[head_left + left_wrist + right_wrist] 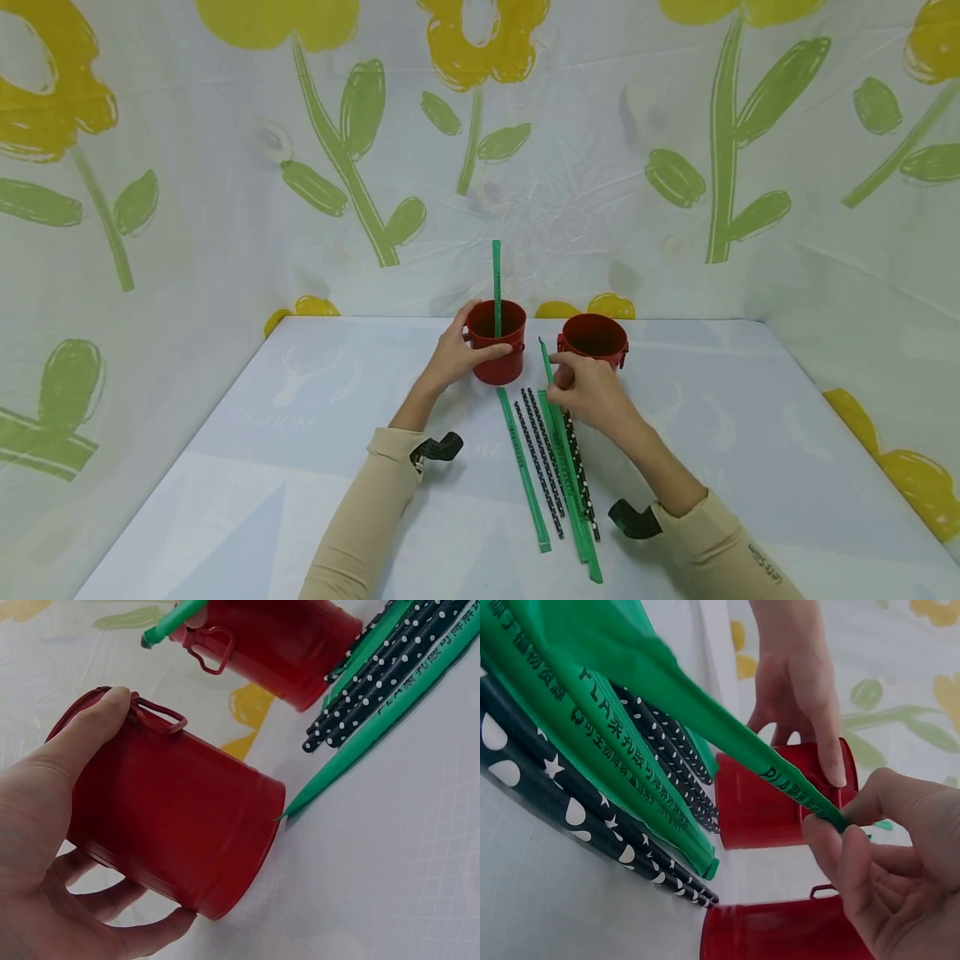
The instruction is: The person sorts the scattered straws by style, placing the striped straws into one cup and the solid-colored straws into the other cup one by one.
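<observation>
My left hand [454, 354] grips a small red metal bucket [498, 369] around its side, with the thumb along the wall near the rim, as the left wrist view also shows. One green wrapped straw [497, 279] stands upright in that bucket. My right hand [596, 398] pinches another green wrapped straw [727, 742] near one end, between thumb and fingers. The pinched end is raised beside a second red bucket [595, 333]. Its other end overlaps the straws on the table in the head view.
On the white table [300, 500] lie a separate green wrapped straw [525, 471], black straws with white dots [542, 458], more green wrapped straws [576, 504] and black straws with stars and white spots [592, 802]. A flower-printed sheet [555, 208] hangs behind the table.
</observation>
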The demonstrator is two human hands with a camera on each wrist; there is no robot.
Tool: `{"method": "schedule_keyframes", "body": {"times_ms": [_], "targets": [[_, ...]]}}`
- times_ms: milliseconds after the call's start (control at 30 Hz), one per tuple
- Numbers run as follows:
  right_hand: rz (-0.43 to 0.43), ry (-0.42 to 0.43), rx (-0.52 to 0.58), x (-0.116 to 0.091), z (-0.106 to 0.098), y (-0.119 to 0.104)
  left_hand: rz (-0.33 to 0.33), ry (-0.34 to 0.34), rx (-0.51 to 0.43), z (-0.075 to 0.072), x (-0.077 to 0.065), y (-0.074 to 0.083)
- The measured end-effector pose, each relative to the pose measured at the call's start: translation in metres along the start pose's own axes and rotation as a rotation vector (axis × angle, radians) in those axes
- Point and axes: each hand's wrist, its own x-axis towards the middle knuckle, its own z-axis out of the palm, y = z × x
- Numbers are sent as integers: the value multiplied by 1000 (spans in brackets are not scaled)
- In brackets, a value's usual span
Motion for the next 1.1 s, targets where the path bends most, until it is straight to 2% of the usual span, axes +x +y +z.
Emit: {"method": "schedule_keyframes", "body": {"times_ms": [233,467,700,900,1100], "targets": [[-52,111,5,1,-1,0,-3,-3,-9,-1,0,0],[-95,192,89,2,-4,-6,-10,4,-3,-1,1,0],[-122,241,160,3,-5,-10,-9,-5,-26,-3,1,-1],[-118,279,206,5,-8,-12,-21,-1,-7,-2,0,-2],[-102,311,247,8,-12,-12,9,9,-6,-1,0,0]]}}
